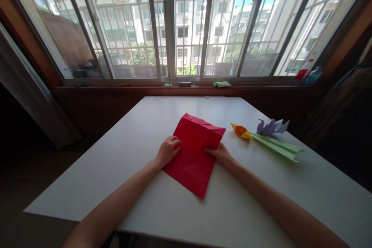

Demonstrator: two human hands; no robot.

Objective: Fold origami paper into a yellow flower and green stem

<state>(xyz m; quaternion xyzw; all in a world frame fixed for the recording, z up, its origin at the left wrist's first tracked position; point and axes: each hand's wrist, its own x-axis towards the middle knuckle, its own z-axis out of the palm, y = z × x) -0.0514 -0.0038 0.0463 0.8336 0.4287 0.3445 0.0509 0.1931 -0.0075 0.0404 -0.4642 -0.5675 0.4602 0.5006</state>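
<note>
A sheet of red paper (192, 159) lies turned at an angle over the middle of the table, with creases across it and a folded strip along its far edge. My left hand (168, 150) grips its left side, the fingers curled over the edge. On the opposite side my right hand (218, 152) pinches the paper, thumb on top and the other fingers hidden underneath. The near corner of the sheet points toward me.
Right of the paper on the white table (116, 186) lie a yellow folded paper boat (240, 131), a green folded paper plane (279, 147) and purple folded paper pieces (270, 128). Small packets, one of them green and white (221, 84), rest on the windowsill beyond.
</note>
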